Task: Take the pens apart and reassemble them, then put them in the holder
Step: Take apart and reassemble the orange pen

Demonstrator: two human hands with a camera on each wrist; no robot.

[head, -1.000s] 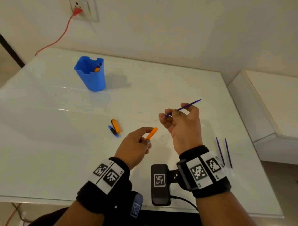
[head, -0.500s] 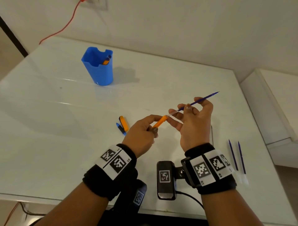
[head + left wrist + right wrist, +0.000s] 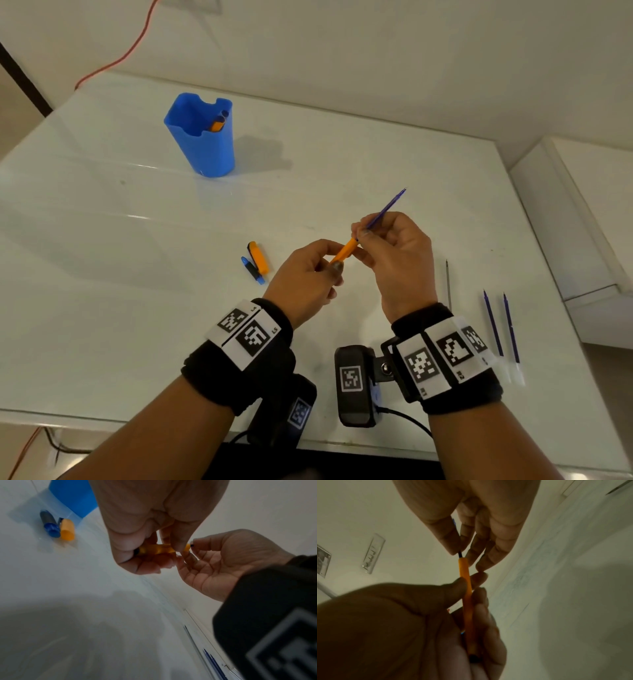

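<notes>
My left hand [image 3: 334,260] grips an orange pen barrel [image 3: 346,250] above the table's middle. My right hand [image 3: 363,233] pinches a thin blue refill [image 3: 385,209] whose lower end sits inside the barrel's mouth; its free end points up and right. In the right wrist view the dark refill [image 3: 460,554] enters the barrel [image 3: 465,581] between thumb and forefinger. The left wrist view shows the barrel [image 3: 154,549] under curled fingers. The blue holder [image 3: 202,144] stands at the far left with pens [image 3: 217,123] inside.
An orange cap [image 3: 258,258] and a blue-and-black pen piece [image 3: 251,270] lie side by side left of my hands. Two blue refills [image 3: 493,322] lie near the table's right edge, with a thin grey rod [image 3: 448,284] beside them. A white ledge [image 3: 582,222] borders the right.
The hands came together: the refill, held apart from the barrel a second ago, met the barrel's mouth and now sits partly inside it. The view has shifted slightly.
</notes>
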